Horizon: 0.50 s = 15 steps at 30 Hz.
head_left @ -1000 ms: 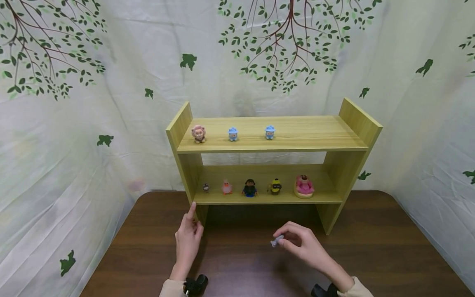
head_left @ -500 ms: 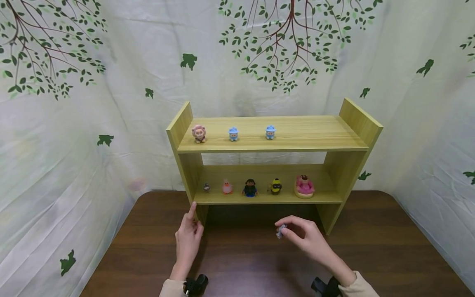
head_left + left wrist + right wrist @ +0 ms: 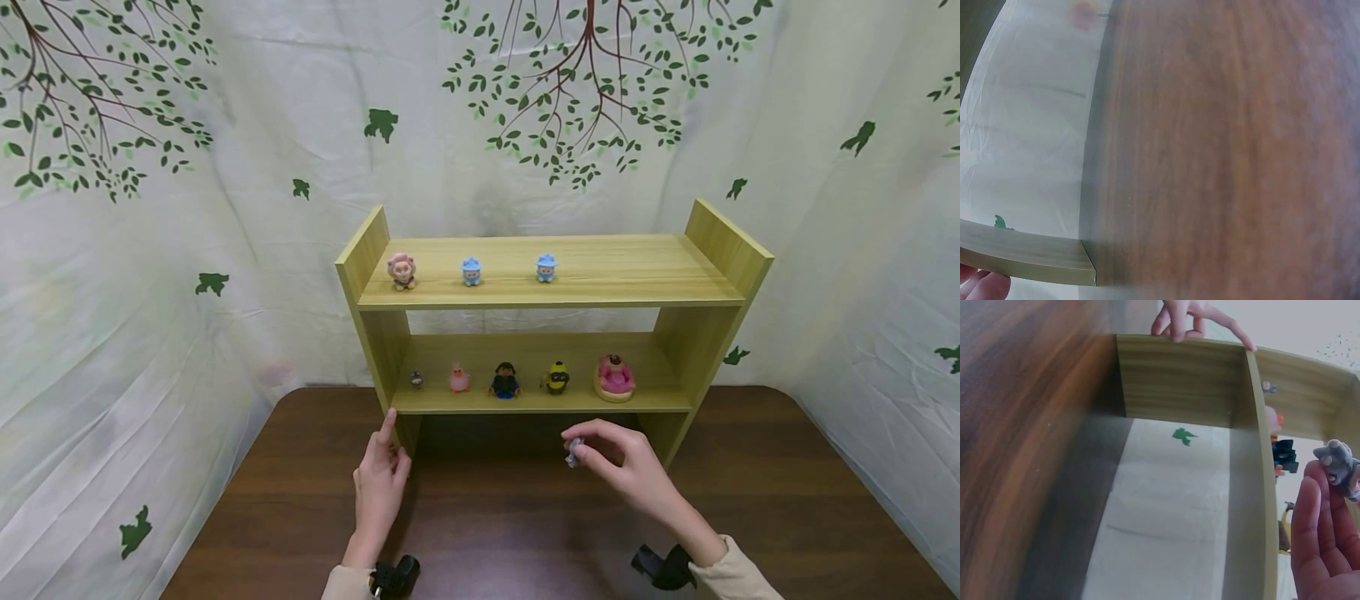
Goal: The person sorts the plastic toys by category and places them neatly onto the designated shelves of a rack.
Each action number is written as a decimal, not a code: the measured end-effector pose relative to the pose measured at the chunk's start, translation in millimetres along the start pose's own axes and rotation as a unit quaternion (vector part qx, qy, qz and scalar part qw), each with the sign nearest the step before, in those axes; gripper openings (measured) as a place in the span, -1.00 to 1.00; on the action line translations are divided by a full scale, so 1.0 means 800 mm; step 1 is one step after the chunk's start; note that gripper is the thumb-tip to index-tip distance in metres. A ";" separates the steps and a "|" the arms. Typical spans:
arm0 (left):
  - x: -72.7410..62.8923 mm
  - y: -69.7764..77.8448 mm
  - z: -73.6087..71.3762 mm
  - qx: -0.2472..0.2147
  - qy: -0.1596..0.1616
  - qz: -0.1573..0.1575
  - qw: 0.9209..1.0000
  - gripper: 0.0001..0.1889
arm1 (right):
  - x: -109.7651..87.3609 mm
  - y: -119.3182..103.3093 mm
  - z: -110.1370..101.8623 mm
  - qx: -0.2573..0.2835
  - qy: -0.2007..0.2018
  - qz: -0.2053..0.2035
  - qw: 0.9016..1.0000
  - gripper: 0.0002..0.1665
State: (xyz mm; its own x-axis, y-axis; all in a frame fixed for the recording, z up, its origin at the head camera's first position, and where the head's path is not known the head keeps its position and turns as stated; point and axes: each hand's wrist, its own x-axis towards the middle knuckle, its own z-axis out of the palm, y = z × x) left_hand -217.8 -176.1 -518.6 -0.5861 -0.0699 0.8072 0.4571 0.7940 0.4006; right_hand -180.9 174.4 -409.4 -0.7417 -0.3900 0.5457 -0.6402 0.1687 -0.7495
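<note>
Between thumb and fingertips, my right hand (image 3: 632,468) pinches a small grey figurine (image 3: 573,454). It is held in front of the open bottom space of a two-tier wooden shelf (image 3: 637,268), below the lower board. In the right wrist view the grey figurine (image 3: 1337,464) shows rounded ears, partly cut off by the frame's edge. My left hand (image 3: 381,487) touches the shelf's left side panel, its index finger extended to the front corner of the lower board. Fingertips (image 3: 992,287) of that hand show against the panel edge in the left wrist view.
The upper board bears a pink figurine (image 3: 402,271) and two blue-hatted ones (image 3: 471,271). Along the lower board stand a tiny grey figurine (image 3: 417,379), a pink one (image 3: 459,379), a dark-haired one (image 3: 505,381), a yellow one (image 3: 557,377) and a pink bear (image 3: 615,379). Brown table (image 3: 495,533) below.
My right hand has moved forward and slightly right toward the shelf with the grey figurine, which has turned a little. The left hand stays in place at the side panel.
</note>
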 end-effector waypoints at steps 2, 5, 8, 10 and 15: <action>0.000 0.000 0.000 0.002 0.002 0.003 1.000 -0.07 | 0.001 -0.002 -0.001 0.002 0.003 0.004 1.000 -0.71; 0.000 0.000 -0.001 0.006 0.001 0.002 1.000 -0.06 | 0.003 -0.004 -0.003 0.010 0.009 -0.001 1.000 -0.70; -0.001 0.000 0.000 0.007 -0.003 -0.001 1.000 -0.07 | 0.006 -0.003 -0.005 0.011 0.017 -0.021 1.000 -0.68; -0.001 -0.001 0.000 0.006 -0.007 -0.004 1.000 -0.08 | 0.007 -0.004 -0.006 0.006 0.026 -0.031 0.999 -0.68; -0.001 -0.002 0.000 0.004 -0.007 -0.003 1.000 -0.09 | 0.011 -0.011 -0.010 0.000 0.040 -0.010 0.999 -0.72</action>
State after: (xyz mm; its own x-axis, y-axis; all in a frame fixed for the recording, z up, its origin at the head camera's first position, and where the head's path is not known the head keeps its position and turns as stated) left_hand -218.1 -176.9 -519.7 -0.5978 -0.0662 0.7989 0.4489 0.7980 0.4021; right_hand -183.2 176.7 -395.4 -0.7416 -0.3207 0.5892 -0.6557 0.1610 -0.7377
